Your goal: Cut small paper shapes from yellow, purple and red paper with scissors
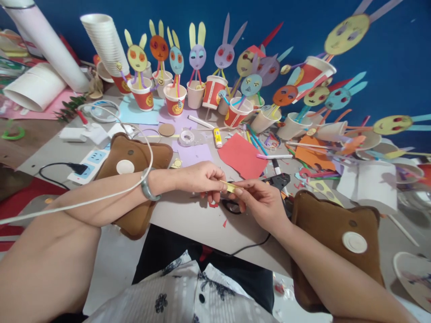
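Nearest you is the grey table (188, 224), your left forearm passing over one brown pad (141, 152) and your right over a second brown pad (323, 215). Above it, your left hand (202, 177) and right hand (264, 204) each pinch one end of a small yellow paper piece (230, 187) between thumb and fingertips. Black handles (231, 207) show just below it. Beyond lie red paper (242, 154), a tape roll (189, 137) and a glue stick (217, 137); farther back, paper cups (175, 101) hold rabbit-eared figures (197, 57) before a blue wall (303, 27).
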The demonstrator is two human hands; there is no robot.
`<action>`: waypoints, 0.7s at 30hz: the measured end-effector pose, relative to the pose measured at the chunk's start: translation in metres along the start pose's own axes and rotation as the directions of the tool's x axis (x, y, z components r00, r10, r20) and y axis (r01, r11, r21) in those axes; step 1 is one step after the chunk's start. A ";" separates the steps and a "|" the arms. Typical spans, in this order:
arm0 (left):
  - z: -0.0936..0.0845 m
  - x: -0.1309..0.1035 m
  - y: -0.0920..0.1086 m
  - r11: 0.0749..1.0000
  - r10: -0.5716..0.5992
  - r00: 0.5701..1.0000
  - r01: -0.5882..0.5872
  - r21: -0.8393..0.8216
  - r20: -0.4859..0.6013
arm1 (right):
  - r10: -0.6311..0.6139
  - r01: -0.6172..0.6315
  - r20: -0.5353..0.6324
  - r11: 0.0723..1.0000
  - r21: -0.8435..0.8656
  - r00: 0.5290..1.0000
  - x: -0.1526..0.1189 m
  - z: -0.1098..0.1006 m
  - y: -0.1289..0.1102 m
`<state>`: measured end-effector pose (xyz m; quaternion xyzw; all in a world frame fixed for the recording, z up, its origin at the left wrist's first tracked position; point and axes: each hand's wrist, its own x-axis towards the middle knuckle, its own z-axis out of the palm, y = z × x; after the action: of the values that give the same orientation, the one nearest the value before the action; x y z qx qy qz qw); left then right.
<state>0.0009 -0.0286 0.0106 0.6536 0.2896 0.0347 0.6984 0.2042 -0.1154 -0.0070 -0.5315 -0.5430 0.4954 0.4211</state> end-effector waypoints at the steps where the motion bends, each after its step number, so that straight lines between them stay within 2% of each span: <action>1: -0.001 0.000 0.000 1.000 0.003 1.000 -0.003 -0.014 0.006 | 0.000 0.000 -0.002 1.000 0.003 1.000 0.001 0.000 -0.001; 8: -0.003 0.002 0.000 0.999 -0.009 0.999 0.010 -0.042 0.043 | -0.023 0.022 -0.039 0.999 -0.030 0.999 0.002 -0.002 -0.002; 12: -0.003 0.001 0.003 0.998 -0.060 0.995 0.063 -0.023 0.084 | -0.023 0.022 -0.088 1.000 -0.021 0.996 0.002 -0.004 0.000; 19: -0.005 0.002 0.001 0.995 -0.032 0.999 0.034 -0.089 0.025 | 0.010 0.012 -0.122 0.984 0.178 0.993 0.007 -0.008 0.010; 21: -0.005 0.003 -0.001 0.996 -0.013 1.000 0.015 -0.085 0.023 | 0.008 0.010 -0.102 0.984 0.176 0.995 0.007 -0.008 0.010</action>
<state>0.0003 -0.0229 0.0090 0.6214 0.2843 0.0347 0.7292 0.2126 -0.1084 -0.0157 -0.5165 -0.4752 0.5133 0.4939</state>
